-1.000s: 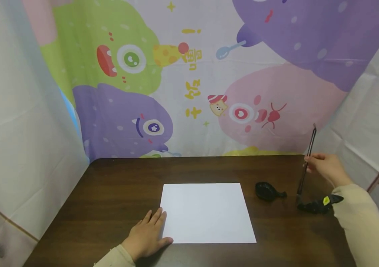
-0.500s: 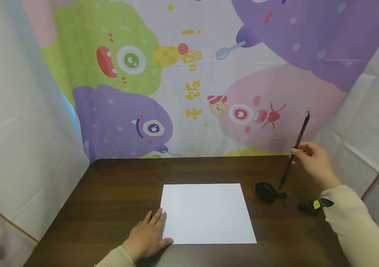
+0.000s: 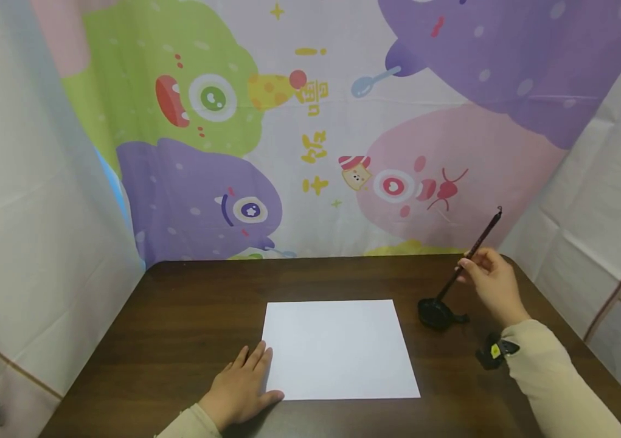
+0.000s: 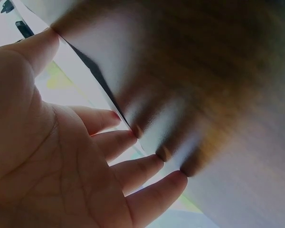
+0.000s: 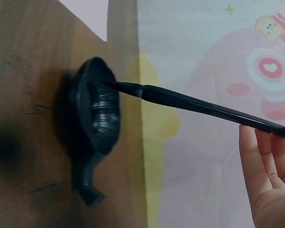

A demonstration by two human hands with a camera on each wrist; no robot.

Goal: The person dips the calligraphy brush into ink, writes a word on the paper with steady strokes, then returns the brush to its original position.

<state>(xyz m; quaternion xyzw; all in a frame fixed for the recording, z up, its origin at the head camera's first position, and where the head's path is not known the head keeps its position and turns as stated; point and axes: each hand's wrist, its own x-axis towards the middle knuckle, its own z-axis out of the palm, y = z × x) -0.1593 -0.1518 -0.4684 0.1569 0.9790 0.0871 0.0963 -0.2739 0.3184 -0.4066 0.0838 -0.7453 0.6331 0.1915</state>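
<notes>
1 slender, dark brush (image 3: 484, 236) leans in your right hand (image 3: 493, 286), which pinches the glossy handle between thumb and fingertips. The handle swells slightly toward the bristles, and a small loop tops its upper end. Below a narrow paler band, the black bristles taper to a fine point at the inner rim of the dish (image 3: 435, 314); you cannot tell for certain whether they touch it.

That dish stands to the right of your paper, on the surface (image 3: 195, 304). It is black, smooth and shallow, an oval hollow with a ribbed inner wall and a short, curved, stem-like spout or handle at 1 end.

Your left hand (image 3: 239, 386) lies palm down with its fingers straight and spread, at the left edge of the paper (image 3: 337, 353), a flat, white, matte sheet with 4 crisp corners. The surface is dark brown with a wood grain and a soft sheen.

Your 2 cream sleeves (image 3: 556, 377) look like soft fabric. Behind hangs a creased cloth (image 3: 315, 237) printed with rounded cartoon creatures.
</notes>
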